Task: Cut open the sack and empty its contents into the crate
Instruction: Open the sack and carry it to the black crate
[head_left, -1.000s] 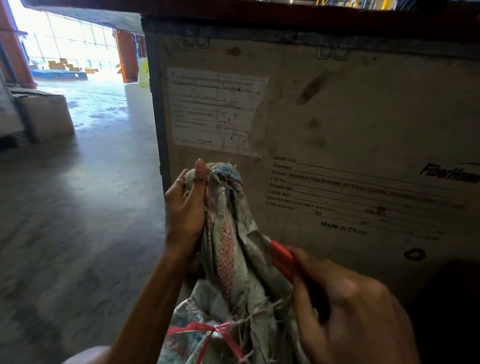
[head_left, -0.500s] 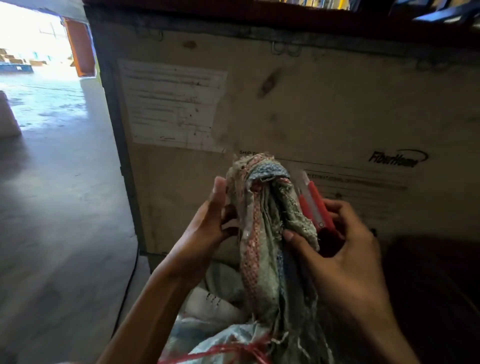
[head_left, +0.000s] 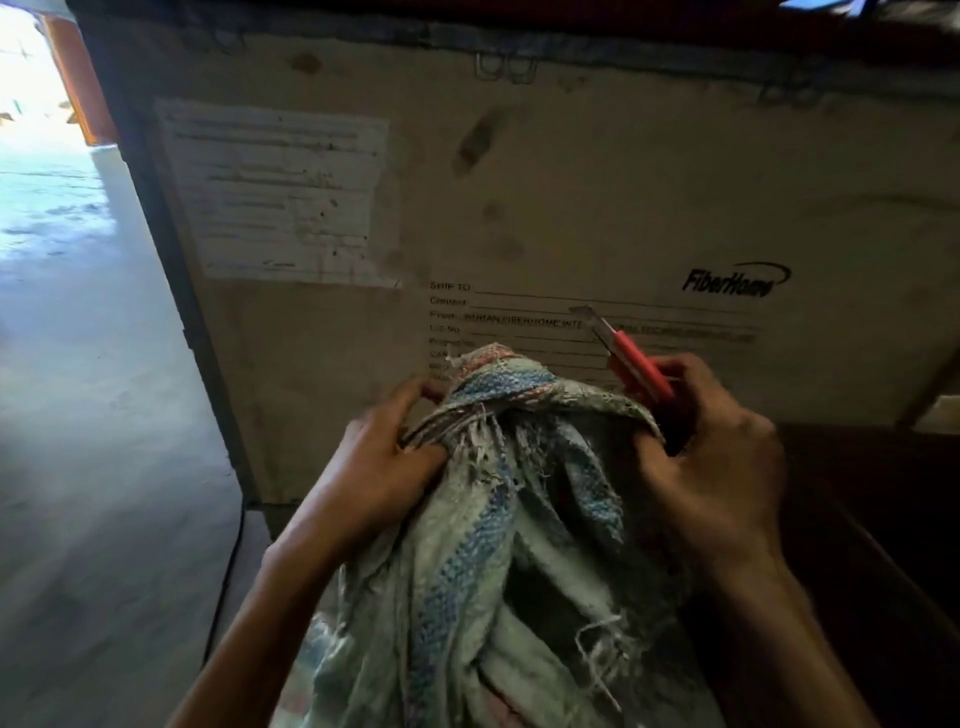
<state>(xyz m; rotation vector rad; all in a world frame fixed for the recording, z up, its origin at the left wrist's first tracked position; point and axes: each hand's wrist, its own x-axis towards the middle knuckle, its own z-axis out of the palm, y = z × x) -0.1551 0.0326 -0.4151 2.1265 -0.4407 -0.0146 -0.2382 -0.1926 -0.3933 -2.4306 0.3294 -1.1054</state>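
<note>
A worn woven sack (head_left: 498, 519), pale green with blue and pink stripes and frayed edges, stands bunched in front of me. My left hand (head_left: 374, 467) grips the gathered top on its left side. My right hand (head_left: 711, 467) pinches the sack's right edge while also holding a red utility knife (head_left: 628, 364), its blade out and pointing up-left, clear of the fabric. Behind the sack rises the big plywood crate (head_left: 571, 182), with a paper label and printed shipping text on its wall.
Grey concrete floor (head_left: 93, 441) stretches to the left toward a bright doorway. An orange post (head_left: 78, 78) stands at the far left. A dark surface (head_left: 883, 519) lies to the right of the sack. A thin cable (head_left: 228, 571) runs along the floor by the crate corner.
The sack top has been spread wider between both hands. The knife has lifted away from the fabric and now points up, the red tie has dropped out of view.
</note>
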